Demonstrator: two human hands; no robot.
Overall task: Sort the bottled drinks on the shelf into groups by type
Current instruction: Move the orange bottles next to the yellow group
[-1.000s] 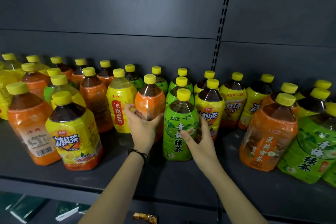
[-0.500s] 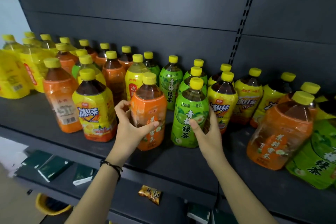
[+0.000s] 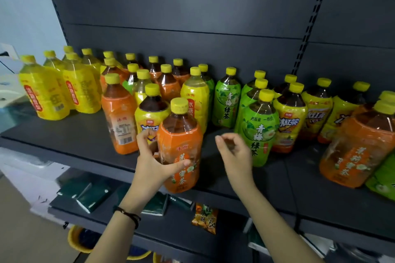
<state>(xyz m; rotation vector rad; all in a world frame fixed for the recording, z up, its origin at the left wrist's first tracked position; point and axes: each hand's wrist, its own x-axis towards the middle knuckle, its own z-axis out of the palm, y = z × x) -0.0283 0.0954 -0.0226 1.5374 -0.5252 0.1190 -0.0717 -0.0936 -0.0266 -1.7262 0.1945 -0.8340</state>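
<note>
My left hand grips an orange-labelled tea bottle with a yellow cap, held at the front edge of the dark shelf. My right hand hovers just right of it, fingers loosely curled and holding nothing, beside a green-labelled green tea bottle. Yellow pear-drink bottles stand grouped at the far left. Another orange bottle and a yellow iced-tea bottle stand behind my left hand. Green tea bottles fill the middle, with iced-tea bottles to their right.
A large orange bottle leans at the front right beside a tilted green one. A lower shelf holds dark green packs and an orange snack packet. The dark back panel rises behind the bottles.
My left hand has pulled the orange bottle forward to the shelf's front edge. My right hand has come off the green tea bottle and curled loosely. The view has swung left.
</note>
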